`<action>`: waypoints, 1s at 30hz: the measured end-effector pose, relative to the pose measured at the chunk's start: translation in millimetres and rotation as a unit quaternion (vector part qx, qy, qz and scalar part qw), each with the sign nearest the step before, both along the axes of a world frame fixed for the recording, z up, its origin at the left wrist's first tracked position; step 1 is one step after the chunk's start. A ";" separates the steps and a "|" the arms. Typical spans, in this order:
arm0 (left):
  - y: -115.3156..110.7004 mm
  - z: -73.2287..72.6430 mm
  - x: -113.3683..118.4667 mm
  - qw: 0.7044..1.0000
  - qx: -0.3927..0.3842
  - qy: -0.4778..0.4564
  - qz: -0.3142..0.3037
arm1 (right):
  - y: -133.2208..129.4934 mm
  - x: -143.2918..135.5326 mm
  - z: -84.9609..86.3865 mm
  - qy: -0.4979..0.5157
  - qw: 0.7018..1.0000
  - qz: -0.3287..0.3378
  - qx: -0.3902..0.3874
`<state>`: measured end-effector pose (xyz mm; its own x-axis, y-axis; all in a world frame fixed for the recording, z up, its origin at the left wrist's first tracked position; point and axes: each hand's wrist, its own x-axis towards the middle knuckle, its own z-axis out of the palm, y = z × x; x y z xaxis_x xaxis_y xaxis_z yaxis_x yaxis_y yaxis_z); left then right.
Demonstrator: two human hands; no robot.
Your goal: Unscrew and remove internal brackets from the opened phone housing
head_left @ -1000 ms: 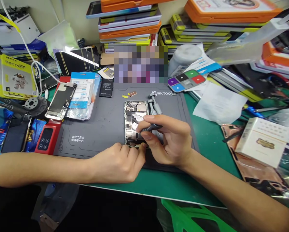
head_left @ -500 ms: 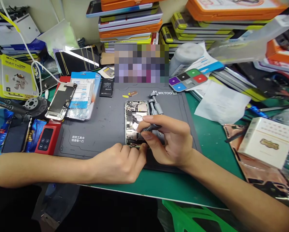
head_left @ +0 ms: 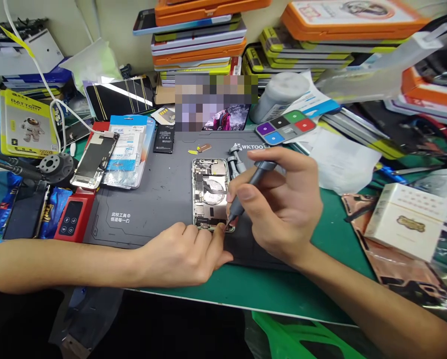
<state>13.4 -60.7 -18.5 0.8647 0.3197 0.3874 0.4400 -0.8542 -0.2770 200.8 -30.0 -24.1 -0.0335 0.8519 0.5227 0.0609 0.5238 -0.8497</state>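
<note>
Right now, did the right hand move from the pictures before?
Yes. Judged against the dark mat, the right hand has shifted rightward, uncovering more of the open phone.

Toward the far left corner of the worktop (head_left: 260, 291) we read "BATTERY" on a yellow pack (head_left: 11, 127). On the grey mat (head_left: 152, 192) we make out "WKTOO" by its far right corner and, near its left edge, "武校工具" above "悟道每一", the end of that line being unclear. The fine print on the black battery (head_left: 165, 137) is too small for us.
</note>
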 end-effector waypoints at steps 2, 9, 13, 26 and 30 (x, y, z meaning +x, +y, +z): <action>0.4 1.2 0.5 1.000 0.000 -0.004 0.000 | -1.8 -0.3 3.8 0.020 0.999 0.018 -0.043; -0.3 -1.7 1.5 1.000 -0.005 -0.027 0.005 | -16.1 -10.2 11.7 0.052 0.986 0.084 -0.137; -0.7 -4.1 1.9 0.999 -0.001 -0.037 -0.001 | -19.9 -13.8 10.8 0.050 0.981 0.105 -0.157; -0.1 -2.0 1.4 1.000 -0.011 -0.020 0.001 | -14.5 -10.3 5.6 0.013 0.989 0.101 -0.105; -0.3 -1.9 1.2 1.000 -0.014 -0.017 -0.001 | -15.0 -10.0 4.6 0.023 0.988 0.108 -0.111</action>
<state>14.6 -61.0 -20.4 0.8516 0.3291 0.4079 0.4468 -0.8627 -0.2369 190.8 -45.0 -19.6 -0.2074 0.9214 0.3287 -0.0720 0.3207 -0.9444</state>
